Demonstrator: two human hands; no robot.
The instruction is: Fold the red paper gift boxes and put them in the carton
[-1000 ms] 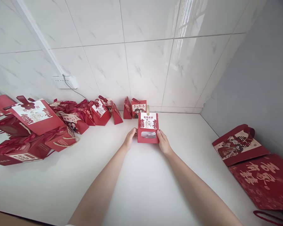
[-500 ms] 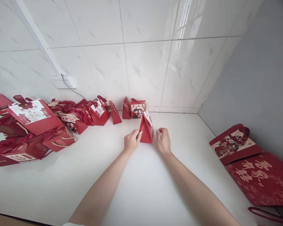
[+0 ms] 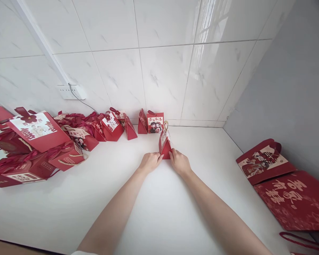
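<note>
A red triangular gift box [image 3: 166,145] with a pale printed panel and a looped handle on top stands upright on the white table [image 3: 164,205]. My left hand [image 3: 151,161] grips its lower left side, the thumb against the near face. On the opposite side my right hand [image 3: 180,161] closes on the lower right edge, thumb also at the front. Just behind it, a printed red gift box [image 3: 155,123] with a cartoon couple stands against the wall, beside a narrow red box [image 3: 142,122].
Many red gift boxes crowd the left, including a large one with a flower ribbon [image 3: 33,129]. Red gift bags [image 3: 292,202] lie at the right by the grey panel. A power socket [image 3: 71,92] with a cable is on the tiled wall.
My right hand has moved left and taken hold of the box, which it stood apart from before. The box has turned, and its printed panel now faces more to the left.
</note>
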